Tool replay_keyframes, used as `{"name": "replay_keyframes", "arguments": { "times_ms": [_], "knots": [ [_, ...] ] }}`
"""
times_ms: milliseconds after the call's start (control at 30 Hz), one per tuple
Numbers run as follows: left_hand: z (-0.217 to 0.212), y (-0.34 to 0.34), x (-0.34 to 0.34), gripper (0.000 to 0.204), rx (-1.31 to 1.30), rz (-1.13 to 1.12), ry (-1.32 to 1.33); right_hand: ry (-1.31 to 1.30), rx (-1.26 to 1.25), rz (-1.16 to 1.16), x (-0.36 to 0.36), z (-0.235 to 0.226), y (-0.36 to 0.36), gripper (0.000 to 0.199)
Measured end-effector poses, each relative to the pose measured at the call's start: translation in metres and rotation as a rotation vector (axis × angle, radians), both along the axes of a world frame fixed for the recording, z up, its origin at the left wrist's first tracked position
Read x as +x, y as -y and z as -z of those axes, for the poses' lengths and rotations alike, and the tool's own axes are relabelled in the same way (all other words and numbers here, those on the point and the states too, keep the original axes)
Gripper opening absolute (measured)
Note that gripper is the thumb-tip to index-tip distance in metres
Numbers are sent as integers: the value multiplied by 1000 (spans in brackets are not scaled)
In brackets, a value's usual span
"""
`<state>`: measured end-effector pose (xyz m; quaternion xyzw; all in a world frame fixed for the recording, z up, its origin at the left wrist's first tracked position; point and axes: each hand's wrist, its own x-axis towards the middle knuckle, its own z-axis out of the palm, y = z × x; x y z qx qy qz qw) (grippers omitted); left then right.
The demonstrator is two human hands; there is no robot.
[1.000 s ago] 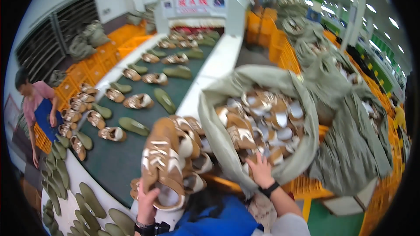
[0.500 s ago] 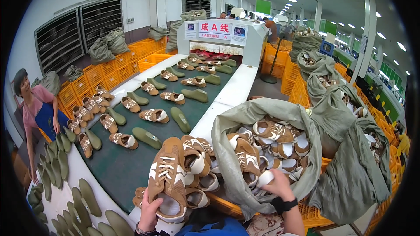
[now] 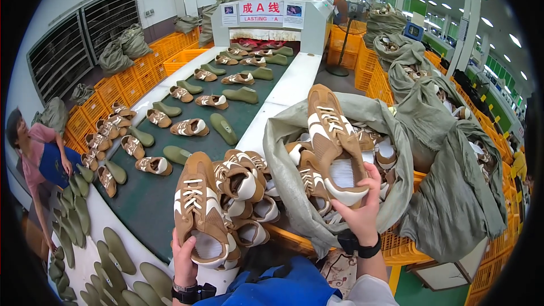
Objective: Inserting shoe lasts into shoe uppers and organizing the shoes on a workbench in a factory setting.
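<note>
Head view: two brown shoes with white laces and white side stripes are in your grasp, one per hand, toes pointing away from you. The first brown shoe (image 3: pixel 195 192) is located at the near edge of the line; your left hand (image 3: pixel 184 258) grips it by the heel, thumb at the opening. The second brown shoe (image 3: pixel 334 136) is located above the mouth of an open grey-green sack (image 3: pixel 271 153); your right hand (image 3: pixel 362 207) is closed on its heel, and the toe is raised. Pale lining shows inside both shoes

Just right of the first brown shoe, note a pile of similar shoes (image 3: pixel 241 178). The sack contains further brown shoes and sits at an orange crate (image 3: pixel 297 239). Left of the pile, a dark green conveyor belt (image 3: pixel 147 209) carries brown shoes and olive shoe lasts, and leads to a white machine housing (image 3: pixel 316 28). More lasts (image 3: pixel 116 249) lie on the white ledge at your lower left. Beyond them, a co-worker (image 3: pixel 50 147) in a pink top and blue apron stands beside the line. Further filled sacks (image 3: pixel 453 204) are lined up to your right
</note>
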<state>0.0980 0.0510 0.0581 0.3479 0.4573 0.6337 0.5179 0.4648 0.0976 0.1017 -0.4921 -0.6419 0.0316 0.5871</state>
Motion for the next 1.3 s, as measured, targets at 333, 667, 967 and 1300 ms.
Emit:
{"name": "replay_keyframes", "arguments": {
  "times_ms": [333, 667, 967, 1300],
  "knots": [
    [9, 9, -14, 57, 17, -78, 24, 132, 77, -137, -55, 7, -15, 59],
    [3, 48, -56, 49, 141, -478, 8, -57, -303, -923, -172, 67, -29, 56],
    [13, 92, -101, 52, 115, -716, 25, 260, -416, -962, -213, 130, -54, 63],
    [53, 120, -201, 28, -239, -639, 274, 250, -648, -877, -211, 118, -51, 72]
  ]
}}
